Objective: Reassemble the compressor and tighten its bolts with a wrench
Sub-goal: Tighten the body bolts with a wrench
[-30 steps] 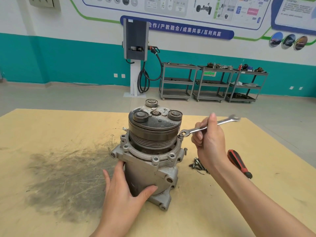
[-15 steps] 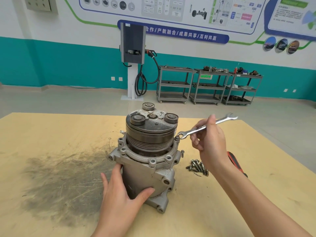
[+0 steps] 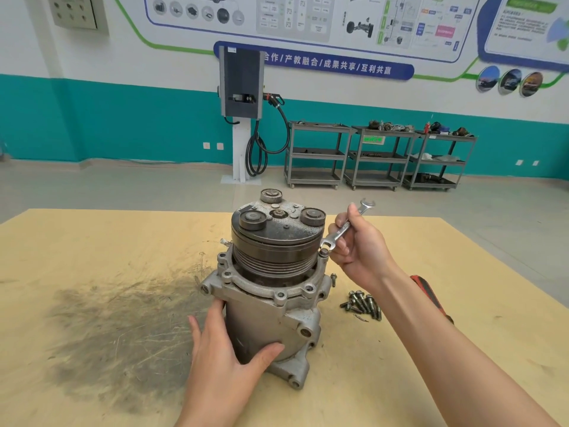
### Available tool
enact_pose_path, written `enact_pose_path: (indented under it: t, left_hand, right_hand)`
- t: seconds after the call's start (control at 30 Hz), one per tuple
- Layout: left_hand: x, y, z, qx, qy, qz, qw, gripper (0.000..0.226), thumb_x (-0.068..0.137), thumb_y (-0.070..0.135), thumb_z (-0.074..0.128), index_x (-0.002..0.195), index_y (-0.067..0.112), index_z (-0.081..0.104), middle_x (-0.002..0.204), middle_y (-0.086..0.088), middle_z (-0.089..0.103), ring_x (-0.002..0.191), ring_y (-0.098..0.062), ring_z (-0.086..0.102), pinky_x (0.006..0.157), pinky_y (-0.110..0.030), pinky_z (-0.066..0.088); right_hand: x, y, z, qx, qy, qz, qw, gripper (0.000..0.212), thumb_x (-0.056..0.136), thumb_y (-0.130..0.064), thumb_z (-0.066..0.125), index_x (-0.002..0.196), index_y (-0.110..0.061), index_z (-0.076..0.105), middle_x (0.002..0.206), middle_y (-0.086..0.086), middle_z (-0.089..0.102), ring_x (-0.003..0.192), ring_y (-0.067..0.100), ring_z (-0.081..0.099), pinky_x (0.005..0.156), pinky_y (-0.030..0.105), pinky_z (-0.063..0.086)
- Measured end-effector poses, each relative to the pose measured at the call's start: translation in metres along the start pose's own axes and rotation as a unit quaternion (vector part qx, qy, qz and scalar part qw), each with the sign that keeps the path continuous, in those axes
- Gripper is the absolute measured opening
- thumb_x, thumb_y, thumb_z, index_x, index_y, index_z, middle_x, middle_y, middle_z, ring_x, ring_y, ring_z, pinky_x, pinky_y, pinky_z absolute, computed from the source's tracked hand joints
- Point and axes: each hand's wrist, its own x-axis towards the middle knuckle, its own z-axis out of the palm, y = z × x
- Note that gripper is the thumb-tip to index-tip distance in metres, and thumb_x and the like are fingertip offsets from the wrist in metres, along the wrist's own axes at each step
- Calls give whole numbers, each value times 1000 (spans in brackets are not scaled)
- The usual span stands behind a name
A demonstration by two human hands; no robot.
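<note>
A grey metal compressor (image 3: 271,306) with a dark pulley on top stands upright on the yellow table (image 3: 92,241). My left hand (image 3: 224,362) grips its lower body from the front left. My right hand (image 3: 360,251) holds a silver wrench (image 3: 346,226) by its shaft. The wrench's ring end sits on a bolt (image 3: 323,250) at the right side of the compressor's flange, and its open end points up and away. A pile of several loose bolts (image 3: 363,303) lies on the table to the right of the compressor.
A red and black screwdriver (image 3: 431,297) lies on the table behind my right forearm. A dark dirty smear (image 3: 117,328) covers the table's left side. Far behind stand grey shelf carts (image 3: 317,155) and a charging post (image 3: 241,118).
My right hand has swung the wrench's free end toward the compressor, so the handle stands steeper. The ring end stays on the same bolt. My left hand keeps its grip.
</note>
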Motion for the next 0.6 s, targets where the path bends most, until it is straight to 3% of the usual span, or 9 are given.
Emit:
enact_pose_path:
  t: [0.2,0.27,0.33,0.47,0.6]
  left_hand:
    - [1,-2,-1,-6,-13,16,1000,109,60,48,84,146,28,19,149,16,27,150,-18,-5,119,-51,16]
    - [1,-2,-1,-15,-16,28,999,107,60,46,85,144,33,20,150,10,31,148,-21,13,117,-47,25]
    - [-1,-2,-2,-30,-13,44,998,103,60,42,87,138,42,19,141,15,37,137,-13,33,109,-35,32]
    - [0,-3,-1,-42,-21,41,998,109,60,39,88,146,32,21,140,13,44,130,-10,43,109,-37,37]
    - [0,-3,-1,-48,-23,46,998,111,60,39,89,147,31,20,140,15,43,129,-8,43,109,-35,36]
  right_hand:
    - [8,-6,0,-52,-23,39,998,46,105,-37,34,68,-15,49,44,0,39,35,8,29,35,17,19]
    - [11,-7,3,-71,-26,53,996,46,105,-38,35,68,-16,49,44,-1,39,35,8,28,35,16,19]
    - [12,-6,4,-68,-33,65,995,45,105,-38,35,68,-16,47,43,-2,38,34,7,28,33,16,20]
    - [7,-4,3,-30,-35,80,996,42,105,-36,34,70,-16,44,41,-2,37,33,6,26,33,16,17]
    - [-8,3,3,10,23,-5,1000,41,106,-33,32,72,-14,43,41,-1,37,33,7,25,39,20,11]
